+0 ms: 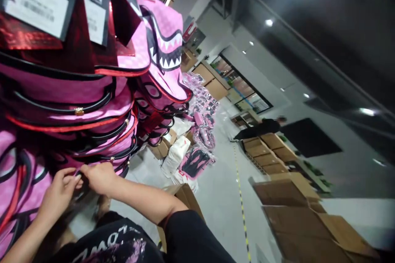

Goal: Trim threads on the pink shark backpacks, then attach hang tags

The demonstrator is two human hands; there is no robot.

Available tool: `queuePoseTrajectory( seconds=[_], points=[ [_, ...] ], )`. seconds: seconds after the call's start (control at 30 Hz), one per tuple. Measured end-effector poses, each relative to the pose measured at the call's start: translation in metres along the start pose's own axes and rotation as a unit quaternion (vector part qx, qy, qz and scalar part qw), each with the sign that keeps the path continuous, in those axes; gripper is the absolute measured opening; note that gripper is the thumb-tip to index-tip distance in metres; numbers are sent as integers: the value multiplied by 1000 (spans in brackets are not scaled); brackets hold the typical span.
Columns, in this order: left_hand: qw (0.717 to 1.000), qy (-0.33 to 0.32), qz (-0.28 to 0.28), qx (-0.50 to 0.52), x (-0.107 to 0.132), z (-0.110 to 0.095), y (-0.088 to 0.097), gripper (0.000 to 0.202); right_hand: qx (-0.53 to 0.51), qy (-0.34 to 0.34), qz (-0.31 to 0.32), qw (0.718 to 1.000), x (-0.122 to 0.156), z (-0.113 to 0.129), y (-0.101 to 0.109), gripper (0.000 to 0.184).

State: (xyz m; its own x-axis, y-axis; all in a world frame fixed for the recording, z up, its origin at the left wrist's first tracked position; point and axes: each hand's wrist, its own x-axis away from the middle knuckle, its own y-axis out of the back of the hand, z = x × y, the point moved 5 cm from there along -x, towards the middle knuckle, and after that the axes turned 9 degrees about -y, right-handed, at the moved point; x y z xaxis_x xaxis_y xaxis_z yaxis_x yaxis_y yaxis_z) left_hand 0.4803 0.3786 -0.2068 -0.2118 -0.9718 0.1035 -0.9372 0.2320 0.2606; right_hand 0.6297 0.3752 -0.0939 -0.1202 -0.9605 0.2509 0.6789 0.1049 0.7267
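Observation:
A tall stack of pink bags (61,88) with black handles and red piping fills the left side of the head view. Black-and-red hang tags (40,8) with white barcode labels lie over the top ones. Low beside the stack, my left hand (60,191) has its fingers pinched together. My right hand (99,177) meets it there, thumb and fingers also closed. Between the fingertips shows a small dark bit, perhaps part of a bag; its kind is too small to make out. More pink bags (18,197) are left of my left hand.
Plastic-wrapped pink bags (202,102) and white sacks (179,154) lie on the floor beyond. An open carton (185,201) is by my right elbow. Cardboard boxes (296,222) line the right, past yellow-black floor tape (242,205). A person (259,129) in dark clothes is farther back.

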Motion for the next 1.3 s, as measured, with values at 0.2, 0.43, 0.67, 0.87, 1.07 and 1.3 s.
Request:
queuePoseTrajectory(
  seconds=[0.2, 0.43, 0.67, 0.87, 1.07, 1.3],
  points=[
    [999, -9, 22, -33, 17, 0, 8, 65, -18, 50, -10, 999, -1, -20, -8, 12],
    [992, 18, 5, 129, 36, 10, 3, 67, -306, 77, 34, 948, -15, -18, -42, 12],
    [983, -127, -133, -10, 52, 4, 7, 32, -120, 245, 91, 958, -17, -12, -36, 18],
    [959, -263, -84, -58, 47, -33, 1, 26, -72, 276, 128, 950, -21, -12, -28, 25],
    [932, -285, -185, -128, 45, -45, 8, 19, -179, 122, 208, 954, -23, -24, -31, 19],
    [893, -311, -194, -260, 48, -58, 2, 21, -173, 82, 253, 948, -22, -24, -24, 23]
  ],
)
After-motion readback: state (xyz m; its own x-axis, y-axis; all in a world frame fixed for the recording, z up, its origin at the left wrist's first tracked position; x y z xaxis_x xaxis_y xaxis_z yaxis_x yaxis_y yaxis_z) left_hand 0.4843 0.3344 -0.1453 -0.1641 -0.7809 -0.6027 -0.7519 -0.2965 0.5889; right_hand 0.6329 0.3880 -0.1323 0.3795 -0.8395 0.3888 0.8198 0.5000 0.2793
